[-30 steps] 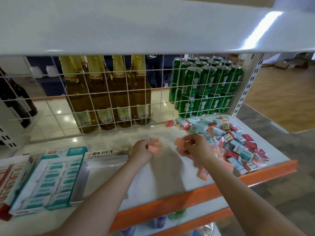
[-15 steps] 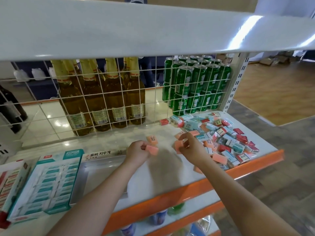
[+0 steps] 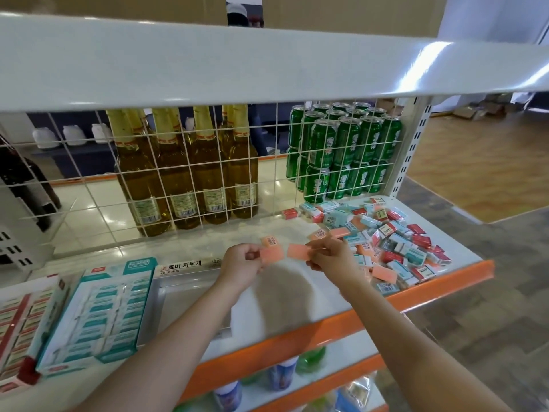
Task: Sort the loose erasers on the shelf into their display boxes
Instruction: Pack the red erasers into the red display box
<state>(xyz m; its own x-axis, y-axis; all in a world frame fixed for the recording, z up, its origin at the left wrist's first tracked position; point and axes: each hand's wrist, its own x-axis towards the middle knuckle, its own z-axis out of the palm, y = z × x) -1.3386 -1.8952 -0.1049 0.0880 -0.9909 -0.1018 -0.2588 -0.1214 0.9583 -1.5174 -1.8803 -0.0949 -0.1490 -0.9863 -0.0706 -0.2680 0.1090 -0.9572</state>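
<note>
The pile of loose erasers [image 3: 392,242] covers the shelf's [image 3: 297,295] right end, mostly unsorted. The teal box [image 3: 98,310] appears full; the grey box [image 3: 184,292] appears empty. Left hand [image 3: 239,267] and right hand [image 3: 331,257] each pinch an orange eraser.

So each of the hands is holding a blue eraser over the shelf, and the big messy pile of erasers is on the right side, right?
Not quite. In the head view the eraser in the left hand and the eraser in the right hand are both orange, not blue. The rest is correct: they are held over the shelf, and the messy pile of erasers lies on the right side.
</note>
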